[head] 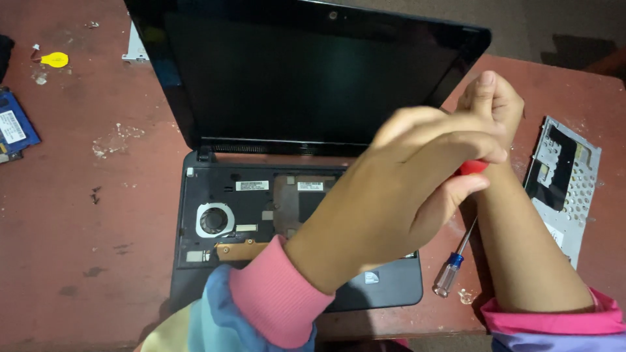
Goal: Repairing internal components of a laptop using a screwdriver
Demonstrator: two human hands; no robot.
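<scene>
Laptop (287, 215) lies open with its keyboard already off, mid-teardown on the brown table (78, 215).

Its fan (214, 220) and board show bare in the base, just left of the left hand (417, 189), which is curled tight around a red-handled screwdriver (472, 167) over the base's right side. Right hand (492, 98) sits touching behind that grip, fingers folded; whether it pinches anything cannot be told. A second, clear-handled screwdriver (454, 261) lies just below the grip, a removed metal plate (566, 186) well to its right. Judging by this, the base casing and inner parts remain to be taken out.

Black laptop (287, 195), red screwdriver handle (472, 167), reddish-brown table (85, 215), pink cuffs, yellow pick (55, 59)
</scene>
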